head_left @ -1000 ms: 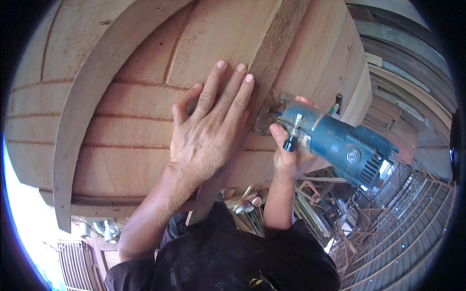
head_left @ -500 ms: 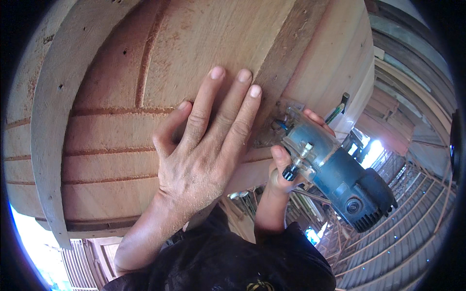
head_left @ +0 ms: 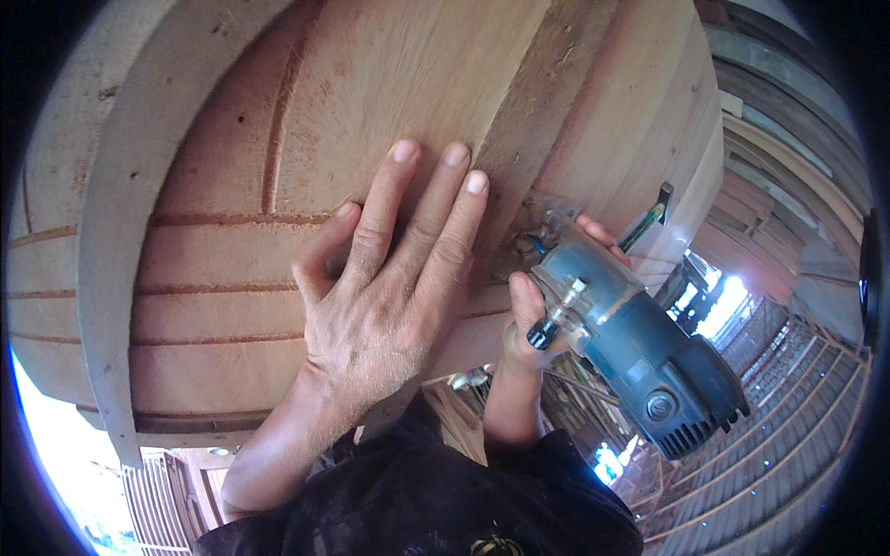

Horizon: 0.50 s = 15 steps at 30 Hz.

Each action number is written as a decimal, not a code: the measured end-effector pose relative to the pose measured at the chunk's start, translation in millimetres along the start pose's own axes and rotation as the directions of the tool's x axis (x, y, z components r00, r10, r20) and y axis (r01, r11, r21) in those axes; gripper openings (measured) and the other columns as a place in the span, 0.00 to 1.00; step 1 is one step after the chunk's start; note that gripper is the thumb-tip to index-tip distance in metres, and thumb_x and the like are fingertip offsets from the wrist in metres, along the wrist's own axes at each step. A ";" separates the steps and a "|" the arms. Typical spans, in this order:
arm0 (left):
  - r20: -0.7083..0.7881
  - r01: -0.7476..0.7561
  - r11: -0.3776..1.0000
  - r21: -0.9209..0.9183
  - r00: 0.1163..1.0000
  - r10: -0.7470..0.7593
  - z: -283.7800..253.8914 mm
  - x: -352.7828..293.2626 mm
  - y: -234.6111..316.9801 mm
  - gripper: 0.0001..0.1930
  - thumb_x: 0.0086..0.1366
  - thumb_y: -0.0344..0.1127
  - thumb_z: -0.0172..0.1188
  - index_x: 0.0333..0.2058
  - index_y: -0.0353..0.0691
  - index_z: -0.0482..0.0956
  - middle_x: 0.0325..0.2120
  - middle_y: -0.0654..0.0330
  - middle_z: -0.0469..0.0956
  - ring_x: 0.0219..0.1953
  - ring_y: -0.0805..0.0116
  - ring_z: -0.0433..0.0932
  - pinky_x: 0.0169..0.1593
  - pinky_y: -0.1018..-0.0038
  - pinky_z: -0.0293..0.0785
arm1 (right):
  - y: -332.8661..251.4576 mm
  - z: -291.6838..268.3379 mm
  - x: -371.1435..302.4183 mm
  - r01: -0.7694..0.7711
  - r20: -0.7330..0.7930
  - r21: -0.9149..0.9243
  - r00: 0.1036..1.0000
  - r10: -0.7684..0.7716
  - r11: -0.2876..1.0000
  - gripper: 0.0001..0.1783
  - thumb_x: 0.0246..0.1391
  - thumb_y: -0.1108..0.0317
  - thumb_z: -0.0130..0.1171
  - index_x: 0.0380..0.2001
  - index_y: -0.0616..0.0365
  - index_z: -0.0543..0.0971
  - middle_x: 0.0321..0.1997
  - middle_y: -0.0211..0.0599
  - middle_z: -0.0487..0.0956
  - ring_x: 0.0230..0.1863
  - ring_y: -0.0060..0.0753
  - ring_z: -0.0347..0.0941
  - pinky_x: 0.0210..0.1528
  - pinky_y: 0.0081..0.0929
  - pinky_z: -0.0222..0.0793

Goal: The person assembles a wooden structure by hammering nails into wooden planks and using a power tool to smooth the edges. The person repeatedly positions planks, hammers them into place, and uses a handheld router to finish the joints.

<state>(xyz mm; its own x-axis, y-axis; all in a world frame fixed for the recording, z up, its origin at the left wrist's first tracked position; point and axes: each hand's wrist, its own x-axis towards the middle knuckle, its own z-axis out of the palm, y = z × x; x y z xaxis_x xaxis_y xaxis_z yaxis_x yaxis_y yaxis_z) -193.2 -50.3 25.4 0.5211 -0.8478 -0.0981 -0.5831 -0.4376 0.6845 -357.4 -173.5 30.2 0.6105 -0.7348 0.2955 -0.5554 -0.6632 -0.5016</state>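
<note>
My left hand (head_left: 380, 287) lies on a broad wooden panel (head_left: 399, 65), its fingers stretched out and a dusting of sawdust on the skin. My right hand (head_left: 527, 320) grips a dark blue trim router (head_left: 640, 338) around its clear base, thumb on the near side and fingertips on the far side. The router's base is against or very close to a darker wood strip (head_left: 524, 120) on the panel; its bit is hidden. Several narrow grooves (head_left: 222, 288) run across the panel left of my left hand.
A curved wooden strip (head_left: 120, 204) lies over the panel's left side. A pencil-like green-and-black stick (head_left: 646, 221) is near the router. Stacked boards (head_left: 788, 139) stand at the right, above a ribbed, curved-looking surface (head_left: 769, 454) with slats.
The view has shifted slightly, and the router sits a little lower and further left in the picture. My left hand has kept nearly the same place on the wood.
</note>
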 end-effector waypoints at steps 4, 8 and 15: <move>-0.010 -0.036 0.999 0.019 0.999 0.036 -1.3 0.7 -1.6 0.35 0.69 0.39 0.67 0.74 0.47 0.71 0.76 0.63 0.71 0.79 0.59 0.65 0.74 0.59 0.54 | -1.3 -3.6 4.3 0.027 0.041 -0.076 0.999 -0.024 0.997 0.49 0.51 0.49 0.83 0.63 0.66 0.67 0.63 0.51 0.74 0.63 0.46 0.74 0.69 0.43 0.69; -0.033 -0.093 0.995 -0.021 0.995 0.093 0.4 0.2 -4.2 0.34 0.74 0.39 0.64 0.76 0.44 0.67 0.76 0.59 0.70 0.79 0.57 0.63 0.74 0.54 0.55 | -11.5 13.7 -0.8 -0.125 -0.121 0.284 0.979 0.165 0.951 0.43 0.49 0.61 0.85 0.61 0.66 0.70 0.64 0.49 0.75 0.62 0.45 0.74 0.67 0.41 0.70; -0.187 -0.166 0.979 0.115 0.965 0.185 18.1 86.5 -6.6 0.29 0.81 0.40 0.51 0.76 0.39 0.64 0.77 0.51 0.65 0.81 0.54 0.58 0.77 0.51 0.52 | -14.8 24.9 -0.9 -0.191 -0.070 0.552 0.959 0.273 0.812 0.43 0.51 0.73 0.84 0.66 0.59 0.69 0.67 0.41 0.74 0.62 0.35 0.74 0.65 0.38 0.73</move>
<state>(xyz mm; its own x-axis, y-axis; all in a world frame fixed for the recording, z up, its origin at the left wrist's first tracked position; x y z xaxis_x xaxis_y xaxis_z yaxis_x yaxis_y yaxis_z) -155.6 -126.2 -0.7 0.5111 -0.8430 0.1675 -0.7294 -0.3223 0.6034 -335.7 -159.4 17.1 0.3946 -0.8962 0.2030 -0.2558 -0.3193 -0.9125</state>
